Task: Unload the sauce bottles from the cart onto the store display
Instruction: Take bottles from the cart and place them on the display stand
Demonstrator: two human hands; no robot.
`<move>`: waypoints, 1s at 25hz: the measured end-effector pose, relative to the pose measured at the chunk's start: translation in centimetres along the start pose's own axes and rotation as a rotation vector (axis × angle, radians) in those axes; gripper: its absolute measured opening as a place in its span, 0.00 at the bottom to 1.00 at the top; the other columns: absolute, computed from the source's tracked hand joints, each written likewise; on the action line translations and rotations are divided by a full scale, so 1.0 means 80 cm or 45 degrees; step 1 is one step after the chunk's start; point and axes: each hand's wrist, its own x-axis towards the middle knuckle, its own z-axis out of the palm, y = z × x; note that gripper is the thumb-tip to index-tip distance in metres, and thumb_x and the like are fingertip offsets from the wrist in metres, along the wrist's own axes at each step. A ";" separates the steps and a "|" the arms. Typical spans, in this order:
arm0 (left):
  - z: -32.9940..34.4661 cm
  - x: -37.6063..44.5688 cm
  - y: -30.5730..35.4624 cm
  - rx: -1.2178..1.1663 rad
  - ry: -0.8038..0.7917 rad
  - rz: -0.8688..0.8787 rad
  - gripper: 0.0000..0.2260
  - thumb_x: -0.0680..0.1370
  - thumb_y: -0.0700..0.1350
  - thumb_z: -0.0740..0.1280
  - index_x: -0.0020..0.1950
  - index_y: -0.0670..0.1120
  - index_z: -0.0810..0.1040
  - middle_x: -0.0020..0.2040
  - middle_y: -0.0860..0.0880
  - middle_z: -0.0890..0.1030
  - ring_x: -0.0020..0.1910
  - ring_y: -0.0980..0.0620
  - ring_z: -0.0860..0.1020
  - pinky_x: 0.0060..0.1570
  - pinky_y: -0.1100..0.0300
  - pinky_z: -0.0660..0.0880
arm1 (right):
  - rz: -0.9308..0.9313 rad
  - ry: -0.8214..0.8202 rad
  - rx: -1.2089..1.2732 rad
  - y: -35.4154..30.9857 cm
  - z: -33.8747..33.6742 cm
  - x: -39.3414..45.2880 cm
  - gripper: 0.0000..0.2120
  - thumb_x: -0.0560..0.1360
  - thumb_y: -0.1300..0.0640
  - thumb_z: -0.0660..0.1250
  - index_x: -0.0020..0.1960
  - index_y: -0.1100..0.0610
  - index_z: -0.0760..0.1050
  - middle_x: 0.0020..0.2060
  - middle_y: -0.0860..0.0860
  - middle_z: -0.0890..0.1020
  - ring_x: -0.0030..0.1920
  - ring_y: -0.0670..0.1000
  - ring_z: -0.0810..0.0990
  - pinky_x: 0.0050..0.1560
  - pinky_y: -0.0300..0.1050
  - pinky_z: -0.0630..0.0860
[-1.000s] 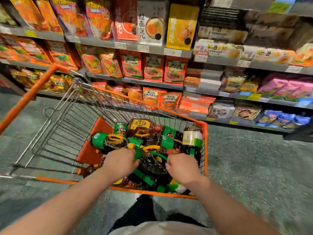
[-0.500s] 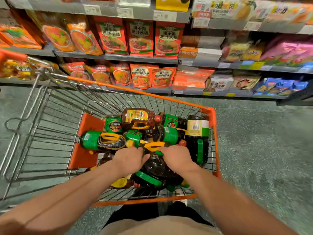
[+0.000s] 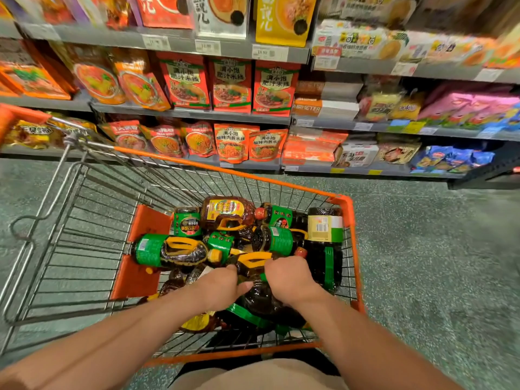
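An orange-rimmed wire cart [image 3: 281,184] stands in front of me, its near end piled with several dark sauce bottles with green labels and yellow handles. My left hand [image 3: 218,287] and my right hand [image 3: 289,280] are both down in the pile, closed on the same dark sauce bottle [image 3: 263,301] with a green band. A bottle with a green label [image 3: 168,250] lies on its side to the left. An amber bottle with a yellow label [image 3: 225,211] lies at the far side. A tall dark bottle [image 3: 325,240] leans against the cart's right wall.
Store shelves [image 3: 180,112] packed with red and orange noodle packets run across the far side of the aisle. Boxes and pink and blue packs fill the shelves at the right [image 3: 461,108]. Green speckled floor [image 3: 436,263] lies to the right of the cart.
Both hands have stayed on the same bottle in the pile, closing in a little toward each other. My head has tilted down and then back up, so the shelves shift in view.
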 end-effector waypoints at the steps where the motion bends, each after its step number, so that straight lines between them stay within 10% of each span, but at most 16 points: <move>1: 0.001 -0.006 0.003 -0.010 0.029 0.012 0.20 0.82 0.60 0.58 0.58 0.42 0.69 0.38 0.48 0.75 0.39 0.48 0.76 0.32 0.57 0.68 | 0.011 0.018 -0.010 -0.001 -0.003 -0.007 0.09 0.75 0.64 0.60 0.55 0.59 0.74 0.47 0.54 0.82 0.46 0.58 0.82 0.38 0.47 0.70; 13: 0.006 -0.118 0.179 0.018 0.649 0.028 0.18 0.78 0.59 0.66 0.53 0.46 0.69 0.48 0.44 0.78 0.50 0.43 0.78 0.38 0.56 0.64 | -0.121 0.252 -0.034 0.080 -0.025 -0.143 0.08 0.73 0.56 0.63 0.51 0.54 0.75 0.46 0.52 0.81 0.48 0.57 0.81 0.41 0.45 0.73; 21: 0.007 -0.280 0.231 0.053 1.185 -0.367 0.23 0.73 0.66 0.65 0.51 0.46 0.73 0.40 0.48 0.77 0.45 0.44 0.79 0.40 0.52 0.74 | -0.526 0.567 -0.240 0.062 -0.126 -0.230 0.05 0.70 0.56 0.62 0.38 0.53 0.66 0.31 0.51 0.72 0.37 0.58 0.75 0.33 0.43 0.65; 25: 0.043 -0.381 0.236 0.100 1.395 -0.585 0.22 0.72 0.68 0.61 0.45 0.49 0.70 0.41 0.48 0.79 0.45 0.44 0.79 0.38 0.54 0.70 | -0.779 0.698 -0.301 -0.001 -0.160 -0.279 0.03 0.70 0.53 0.62 0.41 0.51 0.68 0.40 0.51 0.79 0.46 0.58 0.80 0.34 0.44 0.65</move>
